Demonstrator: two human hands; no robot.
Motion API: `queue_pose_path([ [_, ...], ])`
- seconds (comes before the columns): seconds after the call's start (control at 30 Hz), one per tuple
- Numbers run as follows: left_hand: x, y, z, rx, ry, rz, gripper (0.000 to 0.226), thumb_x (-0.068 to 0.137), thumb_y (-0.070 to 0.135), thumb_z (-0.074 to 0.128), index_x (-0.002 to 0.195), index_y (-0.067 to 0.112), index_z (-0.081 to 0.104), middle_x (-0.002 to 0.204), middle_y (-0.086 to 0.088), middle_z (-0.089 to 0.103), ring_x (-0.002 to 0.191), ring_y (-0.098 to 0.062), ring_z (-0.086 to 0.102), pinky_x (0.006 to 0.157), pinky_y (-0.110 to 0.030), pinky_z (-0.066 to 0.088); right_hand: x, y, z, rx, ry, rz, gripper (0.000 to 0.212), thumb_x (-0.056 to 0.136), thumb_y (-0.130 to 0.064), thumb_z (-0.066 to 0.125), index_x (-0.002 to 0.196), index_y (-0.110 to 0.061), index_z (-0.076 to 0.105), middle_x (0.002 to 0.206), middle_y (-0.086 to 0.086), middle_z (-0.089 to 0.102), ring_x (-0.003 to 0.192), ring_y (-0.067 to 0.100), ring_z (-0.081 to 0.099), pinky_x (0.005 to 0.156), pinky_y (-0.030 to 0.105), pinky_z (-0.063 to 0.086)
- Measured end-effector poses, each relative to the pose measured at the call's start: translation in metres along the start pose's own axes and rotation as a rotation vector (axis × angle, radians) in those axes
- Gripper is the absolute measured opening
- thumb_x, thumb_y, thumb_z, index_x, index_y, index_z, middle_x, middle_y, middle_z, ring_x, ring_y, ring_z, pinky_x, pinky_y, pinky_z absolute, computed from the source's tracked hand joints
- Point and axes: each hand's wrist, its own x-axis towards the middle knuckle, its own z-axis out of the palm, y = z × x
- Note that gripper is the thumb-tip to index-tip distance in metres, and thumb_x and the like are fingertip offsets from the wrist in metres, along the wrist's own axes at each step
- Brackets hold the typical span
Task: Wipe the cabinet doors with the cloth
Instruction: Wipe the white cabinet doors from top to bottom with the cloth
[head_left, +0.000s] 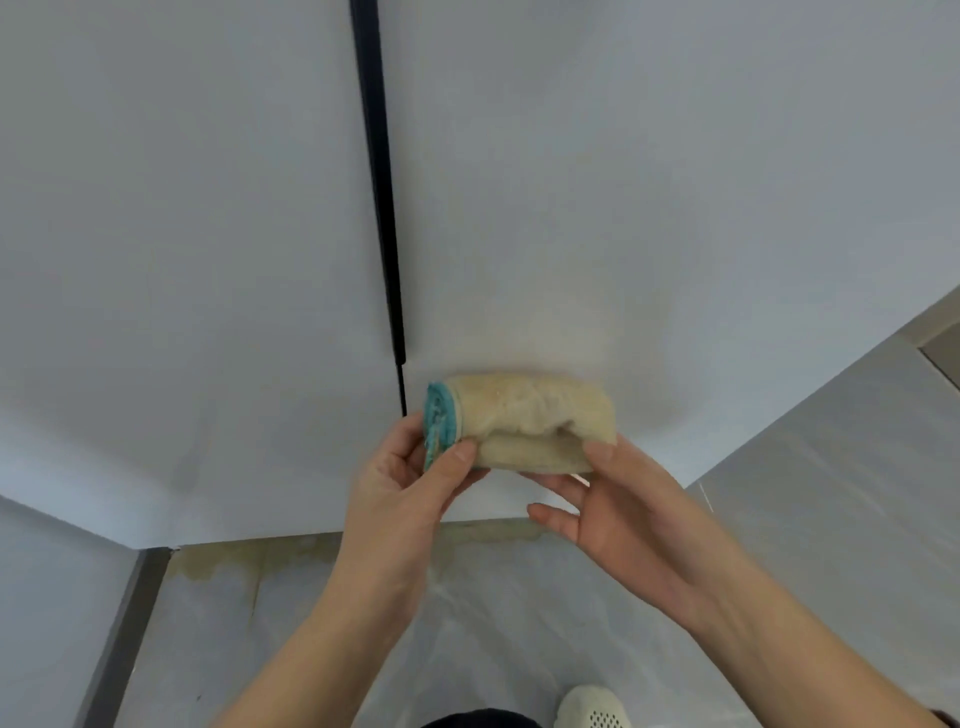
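Observation:
A folded cream cloth (530, 421) with a teal end sits in front of the lower part of the right white cabinet door (649, 208). My left hand (410, 483) pinches the teal end between thumb and fingers. My right hand (608, 499) holds the cloth's right end, thumb on top and fingers underneath. The left cabinet door (182, 234) lies beyond a dark vertical gap (382, 182). The cloth rests close to the door; I cannot tell if it touches.
Pale glossy floor tiles (467, 623) run below the doors, with a yellowish stain along the base. A grey strip (124, 639) borders the floor at lower left. A white panel (841, 467) stands at right. A perforated white shoe (592, 709) shows at the bottom.

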Motion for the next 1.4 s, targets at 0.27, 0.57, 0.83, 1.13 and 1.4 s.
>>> queue_pose_path([
  [0.27, 0.012, -0.12, -0.049, 0.093, 0.145, -0.505, 0.023, 0.088, 0.008, 0.066, 0.11, 0.002, 0.062, 0.106, -0.017, 0.07, 0.086, -0.025, 0.071, 0.067, -0.027, 0.06, 0.02, 0.088, -0.083, -0.022, 0.31, 0.271, 0.022, 0.09, -0.004, 0.06, 0.112, -0.007, 0.061, 0.095, 0.011, 0.07, 0.083, 0.022, 0.07, 0.071, 0.032, 0.06],
  [0.57, 0.071, -0.219, -0.092, 0.097, 0.397, -0.813, 0.038, 0.089, -0.007, 0.062, 0.125, -0.013, 0.051, 0.118, -0.029, 0.06, 0.083, -0.03, 0.064, 0.051, -0.028, 0.059, 0.104, 0.177, -0.165, -0.315, 0.512, 0.542, 0.02, 0.094, -0.004, 0.059, 0.112, 0.004, 0.057, 0.092, 0.016, 0.066, 0.072, 0.021, 0.067, 0.053, 0.023, 0.054],
  [0.83, 0.111, -0.244, -0.097, 0.052, 0.478, -0.757, 0.036, 0.085, -0.009, 0.066, 0.119, -0.012, 0.054, 0.107, -0.024, 0.061, 0.086, -0.031, 0.064, 0.047, -0.03, 0.058, 0.136, 0.184, -0.179, -0.264, 0.675, 0.478, 0.005, 0.09, -0.004, 0.063, 0.09, -0.001, 0.059, 0.084, 0.016, 0.065, 0.065, 0.025, 0.066, 0.055, 0.029, 0.055],
  [1.13, 0.101, -0.211, -0.084, 0.047, 0.441, -0.659, 0.026, 0.085, -0.008, 0.066, 0.11, -0.011, 0.058, 0.101, -0.022, 0.064, 0.088, -0.031, 0.066, 0.055, -0.03, 0.06, 0.12, 0.154, -0.152, -0.224, 0.669, 0.395, 0.005, 0.09, -0.006, 0.064, 0.085, -0.007, 0.062, 0.072, 0.008, 0.068, 0.054, 0.014, 0.068, 0.052, 0.023, 0.049],
  [1.4, 0.072, -0.136, -0.053, 0.057, 0.235, -0.51, 0.027, 0.087, 0.001, 0.067, 0.11, -0.012, 0.061, 0.105, -0.023, 0.069, 0.079, -0.027, 0.073, 0.064, -0.027, 0.061, 0.076, 0.085, -0.111, -0.247, 0.514, 0.237, 0.005, 0.091, -0.009, 0.064, 0.094, -0.007, 0.068, 0.079, 0.004, 0.075, 0.073, 0.018, 0.073, 0.062, 0.023, 0.051],
])
